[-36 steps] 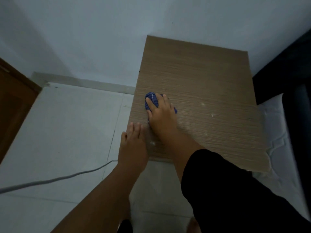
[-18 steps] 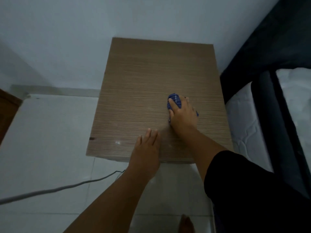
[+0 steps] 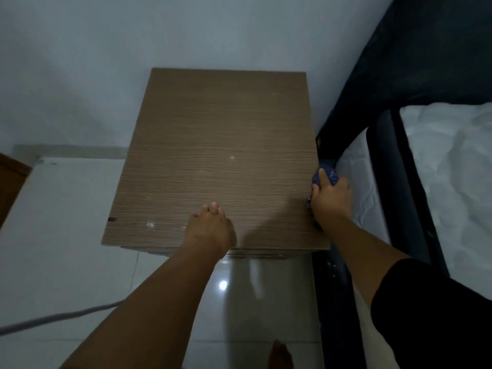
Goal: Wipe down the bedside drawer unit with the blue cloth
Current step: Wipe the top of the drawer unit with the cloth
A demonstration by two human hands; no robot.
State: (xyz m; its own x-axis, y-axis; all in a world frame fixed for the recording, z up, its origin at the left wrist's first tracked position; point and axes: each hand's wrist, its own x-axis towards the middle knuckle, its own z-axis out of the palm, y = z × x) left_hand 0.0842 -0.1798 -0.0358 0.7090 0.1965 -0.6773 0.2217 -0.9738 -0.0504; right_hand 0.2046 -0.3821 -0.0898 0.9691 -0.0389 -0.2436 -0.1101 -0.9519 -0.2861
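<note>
Black sleeve (right arm only)

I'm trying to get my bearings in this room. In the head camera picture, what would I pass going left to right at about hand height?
Wooden door edge → white floor tiles → drawer unit top → left hand resting flat on it → right hand with the blue cloth at the unit's right edge → white mattress.

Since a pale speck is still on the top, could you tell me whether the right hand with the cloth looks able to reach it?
Probably yes. The right hand holds the blue cloth at the drawer unit's right edge, and the bare top lies open between it and the speck. The left hand rests nearer the front, out of that path.
</note>
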